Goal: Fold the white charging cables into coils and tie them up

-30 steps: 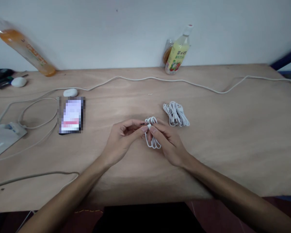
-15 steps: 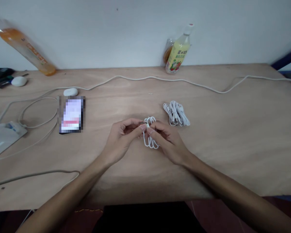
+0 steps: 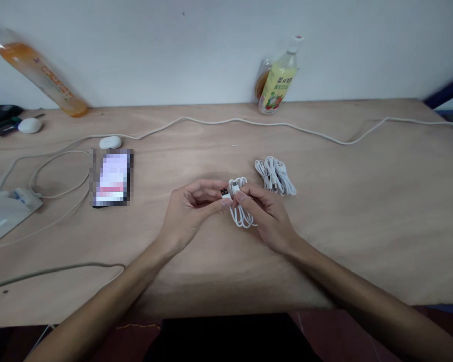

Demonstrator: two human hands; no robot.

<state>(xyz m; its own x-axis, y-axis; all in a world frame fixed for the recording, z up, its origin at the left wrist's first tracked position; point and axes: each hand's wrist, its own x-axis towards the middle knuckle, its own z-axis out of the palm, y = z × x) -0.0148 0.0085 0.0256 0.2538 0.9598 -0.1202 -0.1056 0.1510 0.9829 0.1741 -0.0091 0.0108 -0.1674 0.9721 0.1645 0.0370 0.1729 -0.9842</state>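
A coiled white USB cable (image 3: 242, 217) is between my two hands, just above the wooden table. My left hand (image 3: 191, 211) pinches the USB plug (image 3: 225, 194) at one end of it, its metal tip facing up. Thumb and fingers of my right hand (image 3: 266, 213) close on the looped cable close to a second white connector (image 3: 235, 186). The lower loops hang free below the fingers. Beyond my right hand lies a bundle of white cables (image 3: 275, 176), apart from it.
A phone (image 3: 113, 177) with a blurred screen and a white earbud case (image 3: 110, 143) lie left. One long white cord (image 3: 234, 120) crosses the table's back. An orange drink bottle (image 3: 41, 78) and a yellow-labelled bottle (image 3: 279, 80) lean against the wall. A power strip (image 3: 7, 216) sits far left.
The coil has shifted slightly right and up with my right hand. My hands have parted a little at the fingertips, and the USB plug and second connector now show side by side.
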